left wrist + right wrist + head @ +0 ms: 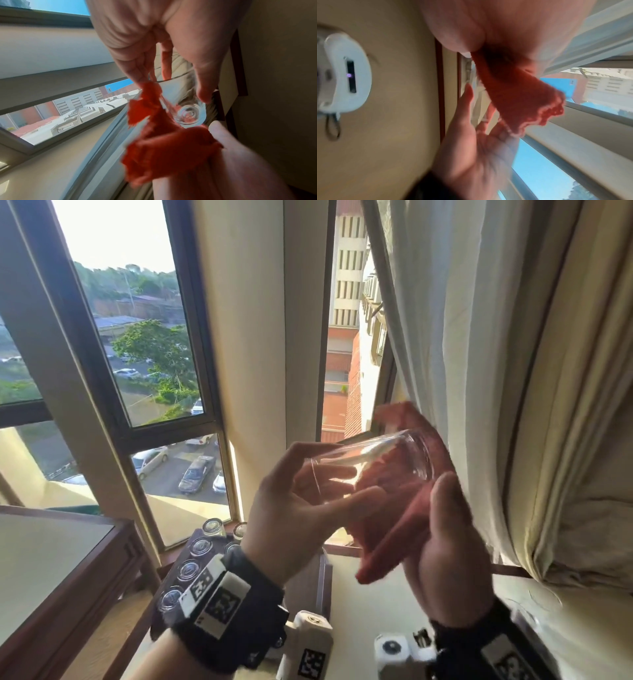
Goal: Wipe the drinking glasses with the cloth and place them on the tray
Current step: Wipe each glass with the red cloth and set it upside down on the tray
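Note:
A clear drinking glass is held up on its side in front of the window, and my left hand grips it with fingers curled round its open end. My right hand holds a red cloth against the glass's base end and underside. In the left wrist view, the glass points away from my left hand, with the bunched cloth below it in my right hand. In the right wrist view, the cloth hangs from my right hand towards my left hand; the picture is blurred.
A dark tray with several glasses stands low on the left by the window. A wooden table is further left and a pale table top lies under my hands. A cream curtain hangs close on the right.

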Available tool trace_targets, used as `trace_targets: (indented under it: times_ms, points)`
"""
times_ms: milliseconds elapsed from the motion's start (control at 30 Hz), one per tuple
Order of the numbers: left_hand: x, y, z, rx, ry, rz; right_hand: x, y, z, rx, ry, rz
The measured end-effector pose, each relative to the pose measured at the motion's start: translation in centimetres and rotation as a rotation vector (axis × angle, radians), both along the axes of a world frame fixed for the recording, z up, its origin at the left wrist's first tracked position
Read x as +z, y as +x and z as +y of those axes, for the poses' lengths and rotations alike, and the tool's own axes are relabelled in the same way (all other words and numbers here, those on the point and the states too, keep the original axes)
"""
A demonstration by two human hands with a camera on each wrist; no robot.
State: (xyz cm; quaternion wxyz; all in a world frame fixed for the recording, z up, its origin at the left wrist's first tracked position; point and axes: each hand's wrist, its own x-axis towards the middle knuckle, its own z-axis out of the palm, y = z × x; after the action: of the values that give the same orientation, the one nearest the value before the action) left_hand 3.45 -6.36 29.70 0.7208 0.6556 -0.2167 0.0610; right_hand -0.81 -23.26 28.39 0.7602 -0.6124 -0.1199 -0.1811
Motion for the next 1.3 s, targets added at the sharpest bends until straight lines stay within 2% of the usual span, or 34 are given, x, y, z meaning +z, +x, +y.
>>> trace_targets:
  times_ms: [67, 133, 200, 267, 367, 500, 567, 700, 767, 900, 1000, 1133, 1200, 1300]
  points:
    - [0.2, 0.1, 0.0, 0.011, 0.055, 0.012, -1.0, -0.1, 0.4, -0.121, -0.246, -0.112]
    - [0.3, 0.0, 0.2, 0.016, 0.110, 0.002, 0.0, -0.1, 0.3, -0.237, -0.470, -0.295]
    - [0.2, -0.3, 0.4, 0.001, 0.147, -0.021, 1.7, 0.2, -0.7, -0.275, -0.561, -0.412]
    - [0.1, -0.9, 0.6, -0.039, 0.162, -0.044, 3.5, 0.0, -1.8, -0.181, -0.399, -0.311]
    - [0.1, -1.6, 0.3, -0.097, 0.094, -0.046, 3.9, -0.3, -2.6, -0.011, -0.039, 0.013]
    - [0.0, -1.7, -0.7, -0.117, -0.109, 0.030, 2.5, -0.5, -1.0, 0.098, 0.182, 0.057]
    - [0.1, -1.7, -1.4, -0.035, -0.088, 0.071, 1.4, -0.5, -0.1, 0.102, 0.181, 0.054]
    - [0.0, -1.9, -2.1, 0.031, 0.160, 0.067, 0.4, 0.0, 0.6, 0.006, -0.085, 0.058]
    - [0.2, -1.9, -2.1, 0.002, 0.232, 0.044, 0.4, 0.0, 0.5, -0.017, -0.157, -0.028]
    - [1.4, -1.5, -2.2, -0.117, 0.039, 0.110, 0.7, -0.8, 1.3, -0.077, -0.368, -0.124]
    - [2.4, -0.5, -1.8, -0.108, -0.029, 0.140, -0.9, -0.6, 2.1, -0.244, -0.488, -0.289]
    - [4.3, -0.5, -2.1, -0.199, -0.169, 0.170, -2.2, 0.7, 2.6, -0.397, -0.727, -0.430]
    - [4.6, -0.4, -2.3, -0.210, -0.186, 0.180, -1.8, 1.0, 2.7, -0.462, -0.850, -0.495]
    - [4.0, 0.3, -2.0, -0.197, -0.144, 0.171, -1.5, 1.6, 2.4, -0.496, -0.901, -0.481]
